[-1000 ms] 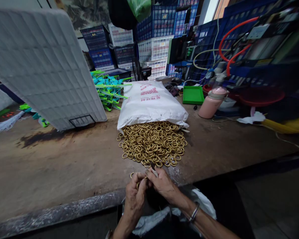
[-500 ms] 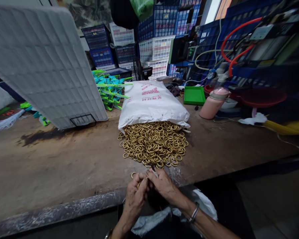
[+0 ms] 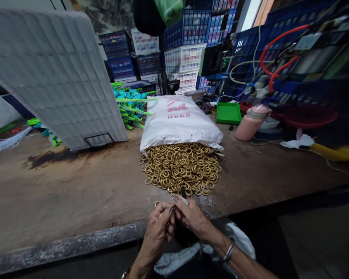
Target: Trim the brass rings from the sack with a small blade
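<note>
My left hand (image 3: 159,224) is closed, its thumb and forefinger pinching a brass-coloured ring (image 3: 161,214). Against its fingertips works my right hand (image 3: 193,217), wrapped round a small knife (image 3: 183,191) with a dark flat blade and a whitish part near the thumb. The blade points up and away from me. Just beyond both hands lies a heap of brass-coloured rings (image 3: 183,166), spilling from the mouth of a white sack (image 3: 180,120) with red print. One loose ring (image 3: 157,203) rests by my left fingertips. My fingers hide most of the held ring.
A large pale padded panel (image 3: 58,77) leans at the left on the wooden table (image 3: 75,193). Green and turquoise plastic parts (image 3: 130,104) lie behind it. On the right stand a green tray (image 3: 228,113) and a pink bottle (image 3: 251,123). Stacked crates (image 3: 183,58) fill the back.
My right hand has turned so that more of the knife's blade shows, standing more upright. My left hand keeps its pinch on the ring. The whole view has shifted slightly.
</note>
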Available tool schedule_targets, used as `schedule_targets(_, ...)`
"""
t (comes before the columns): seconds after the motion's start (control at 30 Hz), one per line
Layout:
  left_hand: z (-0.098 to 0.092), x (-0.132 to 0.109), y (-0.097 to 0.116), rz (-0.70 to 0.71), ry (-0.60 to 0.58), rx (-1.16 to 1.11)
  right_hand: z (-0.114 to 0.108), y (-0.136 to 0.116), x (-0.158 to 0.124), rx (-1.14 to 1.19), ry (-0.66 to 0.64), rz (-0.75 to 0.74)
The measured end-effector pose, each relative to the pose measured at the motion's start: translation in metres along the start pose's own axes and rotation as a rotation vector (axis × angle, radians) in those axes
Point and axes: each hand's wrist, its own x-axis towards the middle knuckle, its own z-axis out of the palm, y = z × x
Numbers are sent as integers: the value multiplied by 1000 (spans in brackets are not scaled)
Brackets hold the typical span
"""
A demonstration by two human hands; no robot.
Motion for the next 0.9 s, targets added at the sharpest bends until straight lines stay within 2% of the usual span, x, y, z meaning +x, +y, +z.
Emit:
schedule_targets(0.2,1,2,-1,24,45,-48,-2,-5,-2,-114,37,-158)
schedule_targets(0.37,0,4,-2,5,85,-24,-2,-10,-4,-187,59,-143)
schedule_targets(0.63,1,9,-4,34,240,169,-3,-11,-1,-306,101,-141)
schedule_targets(0.73,2,8,-2,52,234,213,-3,-13,-1,-266,95,-98)
schedule_targets(0.9,1,8,-3,23,207,224,-2,-7,3,-219,171,-69)
